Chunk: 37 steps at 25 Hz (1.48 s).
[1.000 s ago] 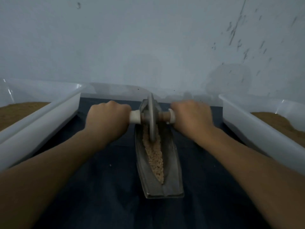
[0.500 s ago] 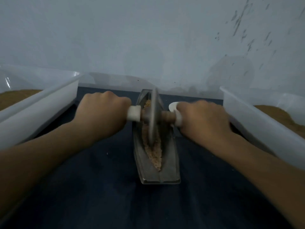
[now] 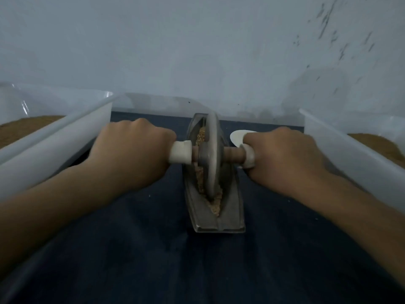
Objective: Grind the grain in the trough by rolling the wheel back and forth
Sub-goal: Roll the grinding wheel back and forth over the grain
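Observation:
A grey metal boat-shaped trough (image 3: 230, 216) lies lengthwise on a dark blue cloth, with tan crushed grain (image 3: 215, 205) along its groove. A grey metal wheel (image 3: 212, 154) stands upright in the groove, near the middle of the trough. Its wooden axle carries a white grip on each side. My left hand (image 3: 131, 150) is closed around the left grip, and my right hand (image 3: 282, 154) is closed around the right grip. The wheel hides part of the grain behind it.
A white plastic bin (image 3: 54, 145) holding brown powder stands at the left, and a similar bin (image 3: 350, 154) at the right. A small white flat object (image 3: 237, 136) lies behind my right hand. A pale wall rises just beyond the trough.
The wheel has rolled from the trough's far end toward me, with both hands still on the grips. Less grain shows in front of the wheel.

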Tool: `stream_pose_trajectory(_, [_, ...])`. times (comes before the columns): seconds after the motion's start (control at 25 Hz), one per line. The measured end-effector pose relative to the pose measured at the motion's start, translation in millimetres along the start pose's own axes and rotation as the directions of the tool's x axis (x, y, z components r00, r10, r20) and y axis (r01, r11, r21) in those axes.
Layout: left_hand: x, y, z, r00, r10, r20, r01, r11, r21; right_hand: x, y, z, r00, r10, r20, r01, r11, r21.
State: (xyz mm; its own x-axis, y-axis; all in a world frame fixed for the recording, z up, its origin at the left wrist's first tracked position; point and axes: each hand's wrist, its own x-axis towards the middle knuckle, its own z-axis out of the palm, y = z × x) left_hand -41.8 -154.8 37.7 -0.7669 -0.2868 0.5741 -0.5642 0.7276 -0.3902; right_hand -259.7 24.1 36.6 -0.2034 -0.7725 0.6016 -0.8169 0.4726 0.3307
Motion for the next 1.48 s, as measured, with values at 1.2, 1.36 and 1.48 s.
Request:
stream_pose_trajectory(1.2, [48.4, 11.4, 26.9, 0.957, -0.200, 0.213, 0.221, 0.972, -0.080, 54.5, -17.3, 10.7, 0.979, 0.063, 0.192, -0.076, 0.995, 0.064])
stream_pose_trajectory(1.36, [60.0, 12.6, 7.5, 0.974, -0.118, 0.192, 0.120, 0.993, 0.003, 54.6, -8.3, 13.9, 0.927, 0.085, 0.364, -0.157, 0.972, 0.173])
stream_pose_trajectory(1.48, [5.7, 0.4, -9.6, 0.996, 0.083, -0.013, -0.082, 0.996, 0.034, -9.3, -1.1, -1.8, 0.999, -0.034, -0.042, 0.038, 0.995, 0.096])
